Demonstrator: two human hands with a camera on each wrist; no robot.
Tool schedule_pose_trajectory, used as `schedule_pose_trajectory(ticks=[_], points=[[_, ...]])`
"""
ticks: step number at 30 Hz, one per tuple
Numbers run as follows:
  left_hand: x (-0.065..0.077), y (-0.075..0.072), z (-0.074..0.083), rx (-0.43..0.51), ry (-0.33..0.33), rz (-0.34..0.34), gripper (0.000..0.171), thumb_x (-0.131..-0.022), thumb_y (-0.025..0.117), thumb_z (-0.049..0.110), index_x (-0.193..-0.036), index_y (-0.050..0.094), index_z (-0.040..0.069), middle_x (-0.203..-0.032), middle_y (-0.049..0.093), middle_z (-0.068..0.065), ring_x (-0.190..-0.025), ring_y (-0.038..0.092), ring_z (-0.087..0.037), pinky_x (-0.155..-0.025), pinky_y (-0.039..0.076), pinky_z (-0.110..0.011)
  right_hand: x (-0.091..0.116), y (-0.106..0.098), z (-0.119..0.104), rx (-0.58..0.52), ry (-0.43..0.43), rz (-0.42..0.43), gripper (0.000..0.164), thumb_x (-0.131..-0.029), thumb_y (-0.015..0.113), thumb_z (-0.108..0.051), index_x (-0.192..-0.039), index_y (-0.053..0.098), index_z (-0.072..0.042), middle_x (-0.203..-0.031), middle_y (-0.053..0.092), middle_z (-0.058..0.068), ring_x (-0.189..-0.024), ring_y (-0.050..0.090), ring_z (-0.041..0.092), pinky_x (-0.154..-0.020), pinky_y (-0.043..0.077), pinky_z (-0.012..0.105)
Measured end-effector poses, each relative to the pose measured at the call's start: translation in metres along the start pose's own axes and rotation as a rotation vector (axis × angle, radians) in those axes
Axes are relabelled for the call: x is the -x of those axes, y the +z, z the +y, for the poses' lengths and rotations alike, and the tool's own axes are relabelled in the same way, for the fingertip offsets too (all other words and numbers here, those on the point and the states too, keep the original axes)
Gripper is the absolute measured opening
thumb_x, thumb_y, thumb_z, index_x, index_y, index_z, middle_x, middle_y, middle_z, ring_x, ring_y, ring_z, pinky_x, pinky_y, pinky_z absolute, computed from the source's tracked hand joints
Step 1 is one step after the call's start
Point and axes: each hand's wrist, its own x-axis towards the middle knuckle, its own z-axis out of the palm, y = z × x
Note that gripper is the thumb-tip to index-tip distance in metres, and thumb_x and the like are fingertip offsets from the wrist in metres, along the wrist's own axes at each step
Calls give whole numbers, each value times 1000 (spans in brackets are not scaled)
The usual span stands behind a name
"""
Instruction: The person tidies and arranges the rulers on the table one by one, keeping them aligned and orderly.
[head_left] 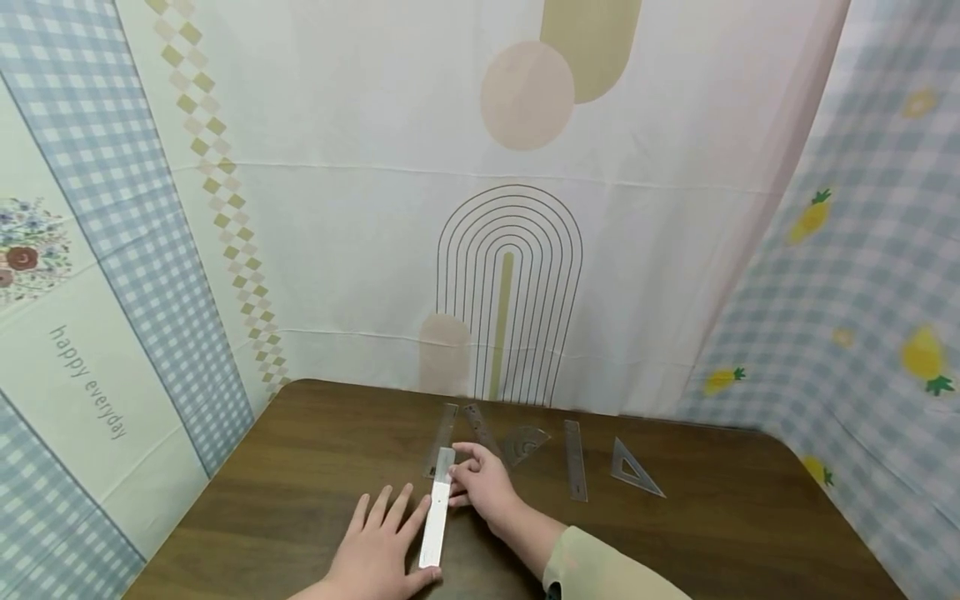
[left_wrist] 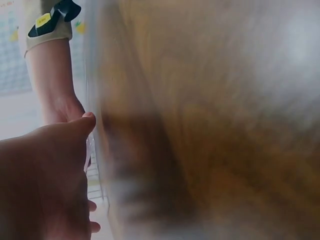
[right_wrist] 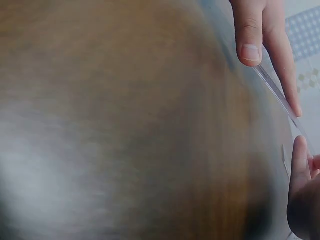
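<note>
A straight ruler (head_left: 436, 525), clear at its far end and bright white along its near part, lies between both hands in the head view. My left hand (head_left: 378, 546) is spread with straight fingers; its thumb is at the ruler's near end and its index fingertip at the left edge. From the right side, my right hand (head_left: 483, 487) pinches the far part with thumb and curled fingers. The right wrist view shows the ruler (right_wrist: 277, 92) edge-on, running from the left thumb (right_wrist: 250, 50) to the right thumb (right_wrist: 299, 155). In the left wrist view, the left hand (left_wrist: 47, 175) largely hides it.
Behind the hands on the brown wooden table (head_left: 315, 450) lie a clear ruler (head_left: 444, 429), another ruler (head_left: 480, 423), a protractor (head_left: 525, 444), a ruler (head_left: 575, 460) and a set square (head_left: 636, 471). Patterned cloth (head_left: 360, 250) hangs along the table's back and sides.
</note>
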Motion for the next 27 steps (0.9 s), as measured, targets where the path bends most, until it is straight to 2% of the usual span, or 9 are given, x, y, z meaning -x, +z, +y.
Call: schedule_pose_trajectory(ticks=[5,9,15,21,27], points=[[9,9,0,-27,19,40,96,-79,52,82,-147,50,15,-149,46,-17,-136,39,-44,-107,29,-64,11,3,6,10,22,-3,46,-95,59,1,-139,48,4,-88,64,11,-65,65,15,-59,59,33],[14,13,0,-78,19,37,98,-78,44,86,-146,51,16,-148,48,-14,-134,43,-41,-106,31,-61,16,4,7,11,36,-4,46,-94,59,2,-138,48,3,-87,65,11,-65,66,15,-58,59,32],[15,14,0,-41,-11,-47,97,-80,39,86,-148,49,18,-149,47,-13,-136,42,-40,-108,29,-62,20,6,8,-1,50,-24,46,-94,60,2,-138,48,4,-88,65,11,-65,66,14,-58,58,31],[18,17,-3,-10,-35,-80,97,-81,40,86,-146,51,16,-148,48,-13,-136,42,-40,-107,29,-63,22,9,6,8,75,-65,45,-92,61,3,-136,50,2,-87,65,14,-64,67,17,-56,58,31],[20,13,-6,48,-72,-202,100,-80,37,88,-150,46,16,-153,42,-13,-139,36,-41,-109,24,-64,23,13,4,28,105,-97,46,-91,61,4,-136,51,2,-85,64,14,-63,68,18,-54,57,30]])
